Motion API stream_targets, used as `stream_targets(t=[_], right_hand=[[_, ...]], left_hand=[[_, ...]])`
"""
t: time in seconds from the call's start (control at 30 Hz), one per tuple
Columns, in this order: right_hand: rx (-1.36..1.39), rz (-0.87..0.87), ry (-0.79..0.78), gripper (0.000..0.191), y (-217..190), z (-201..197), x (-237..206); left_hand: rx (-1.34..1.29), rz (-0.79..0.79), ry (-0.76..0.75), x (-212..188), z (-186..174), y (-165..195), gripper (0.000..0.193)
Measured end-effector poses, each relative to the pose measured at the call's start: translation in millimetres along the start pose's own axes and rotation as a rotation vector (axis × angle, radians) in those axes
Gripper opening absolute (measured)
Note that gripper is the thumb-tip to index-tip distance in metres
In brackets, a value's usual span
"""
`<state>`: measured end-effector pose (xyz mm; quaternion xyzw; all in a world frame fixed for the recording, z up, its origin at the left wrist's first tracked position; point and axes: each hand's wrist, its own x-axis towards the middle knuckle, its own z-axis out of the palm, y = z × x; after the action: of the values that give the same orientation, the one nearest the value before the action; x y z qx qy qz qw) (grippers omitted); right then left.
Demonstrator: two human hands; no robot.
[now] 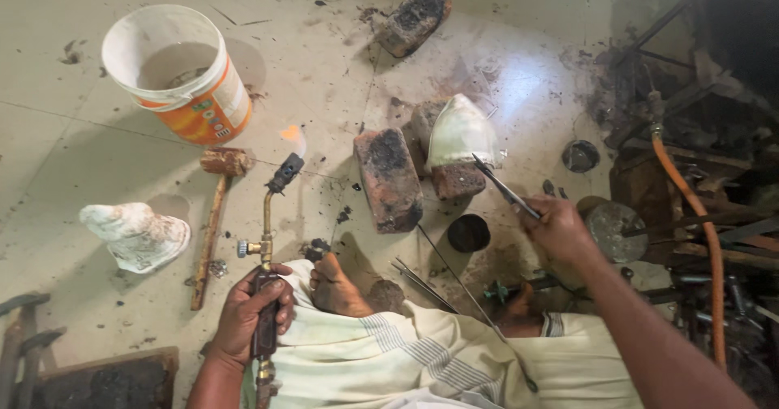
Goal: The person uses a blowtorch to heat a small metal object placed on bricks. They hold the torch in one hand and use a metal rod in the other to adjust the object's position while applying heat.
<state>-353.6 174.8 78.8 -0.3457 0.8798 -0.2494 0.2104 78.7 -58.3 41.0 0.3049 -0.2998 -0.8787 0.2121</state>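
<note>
Torch [265, 238] in left hand's [247, 316] fingers

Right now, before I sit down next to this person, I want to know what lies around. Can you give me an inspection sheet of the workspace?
Surface: pale floor, sooty and stained toward the right.
Job's things: lit torch in left hand, flame pointing away; tweezers in right hand, tips at the white mould resting on bricks.
Clutter: bucket, hammer, white figure, loose brick, small dark dish, thin rods.
Hands: both shut on their tools.
Cables: orange hose running down the right side.
Surroundings: dark heap of metal scrap at right; bare feet near the bricks.
</note>
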Motion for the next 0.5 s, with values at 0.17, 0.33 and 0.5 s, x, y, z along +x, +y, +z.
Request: stream_targets(t=[0.17, 0.33, 0.5], right_hand=[[-0.209, -0.264, -0.109, 0.028, 28, -11, 23], [-0.178, -0.312, -0.091, 0.039, 33, 17, 36], [-0.226, -0.260, -0.042, 0.040, 42, 37, 48]], left_hand=[[0.012, 0.007, 0.015, 2, -2, -8, 0.027], [0.031, -0.009, 0.054, 14, -4, -13, 0.027], [0.057, -0.003, 0.058, 31, -8, -16, 0.027]])
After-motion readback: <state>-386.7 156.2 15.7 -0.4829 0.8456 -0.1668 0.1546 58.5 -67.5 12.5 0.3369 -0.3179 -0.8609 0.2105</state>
